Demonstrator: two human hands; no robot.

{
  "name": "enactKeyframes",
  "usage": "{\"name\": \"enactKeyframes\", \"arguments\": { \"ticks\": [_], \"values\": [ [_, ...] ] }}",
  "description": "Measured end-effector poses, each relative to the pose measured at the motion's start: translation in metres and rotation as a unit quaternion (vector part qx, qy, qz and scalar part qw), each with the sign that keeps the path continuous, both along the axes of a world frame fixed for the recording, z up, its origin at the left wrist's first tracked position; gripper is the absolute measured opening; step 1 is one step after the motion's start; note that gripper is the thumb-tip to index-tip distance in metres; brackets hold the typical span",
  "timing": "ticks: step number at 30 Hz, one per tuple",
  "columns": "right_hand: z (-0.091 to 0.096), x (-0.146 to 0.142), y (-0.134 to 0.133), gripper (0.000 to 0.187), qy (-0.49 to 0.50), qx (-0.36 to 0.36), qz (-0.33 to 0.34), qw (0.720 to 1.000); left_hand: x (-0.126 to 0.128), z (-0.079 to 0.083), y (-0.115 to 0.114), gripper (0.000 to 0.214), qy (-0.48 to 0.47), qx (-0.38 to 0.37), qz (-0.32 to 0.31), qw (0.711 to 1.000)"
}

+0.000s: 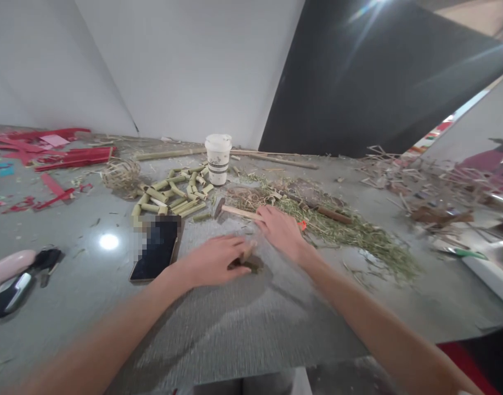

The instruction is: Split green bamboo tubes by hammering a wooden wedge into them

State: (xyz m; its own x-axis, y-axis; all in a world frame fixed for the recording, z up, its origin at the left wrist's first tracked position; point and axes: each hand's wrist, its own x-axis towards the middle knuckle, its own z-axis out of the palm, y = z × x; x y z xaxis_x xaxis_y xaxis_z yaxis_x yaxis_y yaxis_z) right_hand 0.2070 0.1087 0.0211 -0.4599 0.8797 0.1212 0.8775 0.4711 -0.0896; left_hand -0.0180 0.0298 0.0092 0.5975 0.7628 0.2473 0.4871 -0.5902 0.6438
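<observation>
The left hand (pixel 216 258) is closed around a short dark-green bamboo piece (pixel 248 263) and holds it on the grey table (pixel 251 329) near its middle. The right hand (pixel 281 227) curls over the pale wooden handle of a small dark-headed hammer (pixel 233 211), which lies just behind. A white lidded paper cup (pixel 218 159) stands nearer the far edge.

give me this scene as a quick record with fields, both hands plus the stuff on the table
left hand: fingers curled on a small dark piece lying on the table
right hand: laid over the handle of the hammer, grip unclear
behind hands: paper cup, upright; cut bamboo pieces
left of hands: phone, flat
right of hands: green shavings
far left: red scraps
</observation>
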Motion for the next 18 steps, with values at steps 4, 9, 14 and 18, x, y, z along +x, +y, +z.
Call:
{"name": "enactKeyframes", "arguments": {
  "ticks": [4,9,14,18],
  "values": [
    [-0.018,0.002,-0.001,0.023,0.006,0.003,0.016,1.000,-0.006,-0.002,0.003,0.010,0.177,0.069,-0.052,0.980],
    [-0.026,0.007,0.000,0.022,0.031,0.043,0.038,0.998,-0.009,-0.007,0.008,0.002,0.187,0.032,0.026,0.981],
    [-0.016,0.009,-0.010,0.029,0.236,0.080,0.052,0.967,-0.004,0.003,0.004,0.023,0.148,-0.036,0.192,0.969],
    [-0.012,0.007,-0.026,0.046,0.345,-0.102,0.048,0.932,0.001,0.003,0.001,0.014,0.107,-0.069,0.240,0.962]
  ]
}}
